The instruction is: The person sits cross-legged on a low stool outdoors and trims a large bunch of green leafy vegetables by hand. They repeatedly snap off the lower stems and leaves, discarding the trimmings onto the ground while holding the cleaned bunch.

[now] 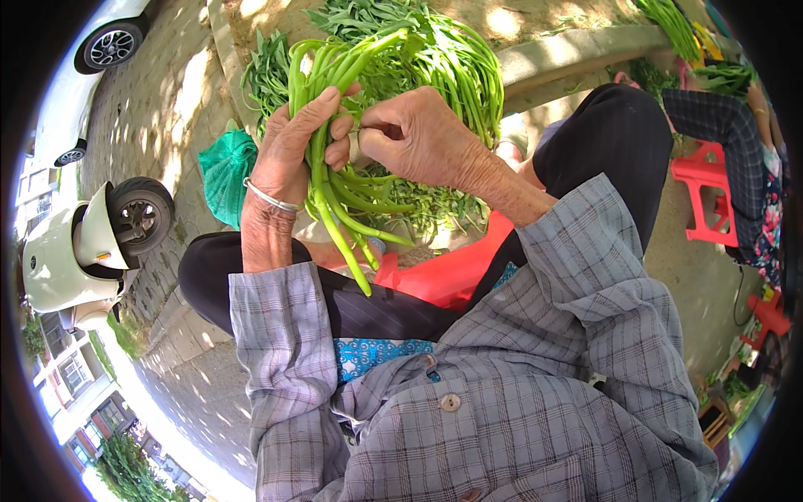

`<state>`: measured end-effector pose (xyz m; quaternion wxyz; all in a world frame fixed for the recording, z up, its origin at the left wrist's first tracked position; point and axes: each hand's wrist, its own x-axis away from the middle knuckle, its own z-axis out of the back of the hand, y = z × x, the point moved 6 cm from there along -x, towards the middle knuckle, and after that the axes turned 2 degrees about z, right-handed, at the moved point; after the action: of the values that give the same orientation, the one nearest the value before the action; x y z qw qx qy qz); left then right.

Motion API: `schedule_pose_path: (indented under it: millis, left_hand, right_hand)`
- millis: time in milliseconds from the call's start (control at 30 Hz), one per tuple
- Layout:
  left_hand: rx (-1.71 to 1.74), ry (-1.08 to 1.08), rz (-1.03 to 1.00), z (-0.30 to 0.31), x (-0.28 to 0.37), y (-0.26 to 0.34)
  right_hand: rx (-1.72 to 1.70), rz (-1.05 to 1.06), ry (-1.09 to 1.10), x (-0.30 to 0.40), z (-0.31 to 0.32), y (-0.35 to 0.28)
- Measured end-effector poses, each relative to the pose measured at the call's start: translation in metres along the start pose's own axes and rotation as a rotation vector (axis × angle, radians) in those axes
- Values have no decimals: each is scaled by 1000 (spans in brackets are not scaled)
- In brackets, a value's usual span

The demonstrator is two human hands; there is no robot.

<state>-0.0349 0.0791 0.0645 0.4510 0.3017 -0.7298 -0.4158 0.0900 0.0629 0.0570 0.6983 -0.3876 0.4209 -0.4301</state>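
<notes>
My left hand (301,141), with a metal bangle at the wrist, is closed around a bundle of long green leafy stems (326,182); the cut ends point down towards my lap. Beside it my right hand (417,135) is curled, thumb and forefinger pinched together close to the bundle. Whether something thin is between those fingertips, I cannot tell. Behind both hands lies a large heap of the same leafy greens (464,75). Loose leaves and trimmings (433,210) are spread on the ground below my right hand.
A green mesh bag (229,176) stands left of my left hand. Red plastic (439,273) shows between my legs. A concrete kerb (577,56) runs behind the heap. Another person in checked trousers (721,132) sits at right by a red stool (706,191). A scooter (75,251) and a white car (69,94) stand left.
</notes>
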Motion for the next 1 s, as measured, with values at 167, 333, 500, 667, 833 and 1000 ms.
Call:
schedule_pose_path:
  millis: [167,333,500,667,833,1000]
  left_hand:
    - [34,-3,24,-1,-1,1]
    - [148,-9,30,20,-2,3]
    - [141,2,16,31,-5,3]
    - [173,-8,27,42,-5,3]
    - [184,0,23,47,-2,6]
    - [207,50,23,57,-2,10]
  right_hand:
    - [-243,-149,75,1,0,12]
    - [-225,-240,-8,2,14,29]
    - [219,-181,-252,12,2,31]
    - [292,-157,-555,30,-20,42]
    - [411,-229,-603,35,-22,39]
    - [501,-161,-485,31,-16,42]
